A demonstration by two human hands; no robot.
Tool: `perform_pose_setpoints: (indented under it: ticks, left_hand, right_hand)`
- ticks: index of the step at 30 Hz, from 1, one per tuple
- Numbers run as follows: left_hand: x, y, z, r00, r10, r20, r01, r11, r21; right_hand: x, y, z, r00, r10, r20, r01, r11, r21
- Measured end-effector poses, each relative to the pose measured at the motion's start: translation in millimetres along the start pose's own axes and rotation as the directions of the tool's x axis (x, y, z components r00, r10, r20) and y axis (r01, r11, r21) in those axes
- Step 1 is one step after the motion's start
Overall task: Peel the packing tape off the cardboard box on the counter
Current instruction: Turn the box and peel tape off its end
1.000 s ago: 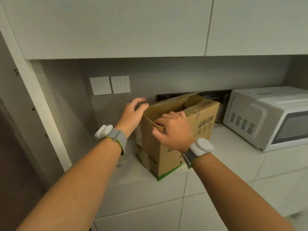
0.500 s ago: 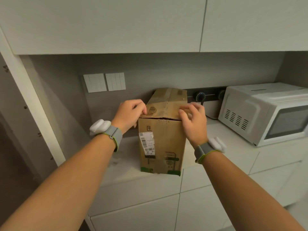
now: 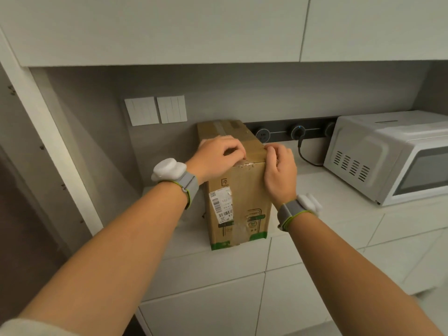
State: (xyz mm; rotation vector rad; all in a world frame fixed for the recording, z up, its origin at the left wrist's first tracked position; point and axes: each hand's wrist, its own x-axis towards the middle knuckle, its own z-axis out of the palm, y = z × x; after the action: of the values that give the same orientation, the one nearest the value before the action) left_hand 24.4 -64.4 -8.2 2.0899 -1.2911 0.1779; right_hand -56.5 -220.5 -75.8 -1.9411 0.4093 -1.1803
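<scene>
A tall brown cardboard box (image 3: 238, 202) stands upright on the white counter (image 3: 327, 190), its shipping label facing me. Clear packing tape (image 3: 219, 128) runs along the middle of its closed top, with ragged bits at the front top edge. My left hand (image 3: 218, 155) lies on the top, its fingertips curled and pinched at the tape by the front edge. My right hand (image 3: 280, 173) grips the box's upper right front corner, thumb on top.
A white microwave (image 3: 388, 154) stands to the right on the counter. A black socket rail (image 3: 291, 133) with a plugged cable runs behind the box. Wall switches (image 3: 155, 110) sit up left, and upper cabinets (image 3: 169, 30) hang overhead.
The box, open and angled a second ago, now stands closed and square to me. My left hand has moved onto the top's front edge; my right hand shifted to the right front corner.
</scene>
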Motion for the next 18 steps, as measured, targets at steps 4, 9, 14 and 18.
perform_pose_setpoints:
  ticks: [4, 9, 14, 18]
  left_hand:
    - [10.6, 3.4, 2.6, 0.997, 0.023, 0.08, -0.031, 0.994, 0.109]
    - [14.3, -0.9, 3.6, 0.992, 0.0, 0.125, -0.013, 0.994, 0.106]
    - [11.8, -5.7, 6.0, 0.996, -0.008, 0.087, 0.002, 0.998, 0.069]
    - [8.4, -10.4, 6.5, 0.999, -0.026, 0.04, 0.024, 0.999, 0.042]
  right_hand:
    - [-14.6, 9.7, 2.3, 0.957, -0.177, -0.23, 0.154, 0.982, -0.112]
    - [-40.2, 38.4, 6.9, 0.888, -0.428, -0.167, 0.381, 0.889, -0.254]
    - [-68.2, 55.5, 11.2, 0.855, -0.519, -0.03, 0.462, 0.785, -0.413]
    - [-73.7, 42.5, 17.6, 0.872, -0.487, -0.037, 0.431, 0.803, -0.413]
